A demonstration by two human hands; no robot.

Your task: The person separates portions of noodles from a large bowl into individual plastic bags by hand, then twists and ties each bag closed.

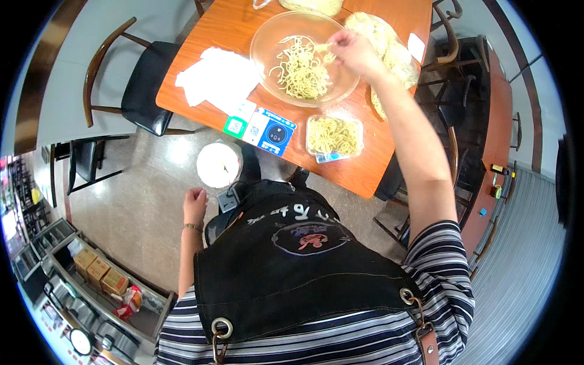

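Observation:
My right hand (350, 49) pinches a small bunch of noodles (325, 54) over the right side of a large translucent bowl (262, 68). More noodles (299, 75) lie loose in the bowl. Below it, near the table's edge, a clear square container (334, 136) is filled with noodles. Bags of noodles (385, 43) lie right of the bowl, partly behind my right forearm. Away from the table, my left hand (195, 200) hangs low over the floor with its fingers curled; no object shows in it.
White paper or cloth (219, 77) and code cards (276, 132) lie on the wooden table (365, 178), left of the container. A round white-topped bin (219, 165) stands on the floor near my left hand. Black chairs (148, 86) flank the table. Another noodle bag (315, 5) lies behind the bowl.

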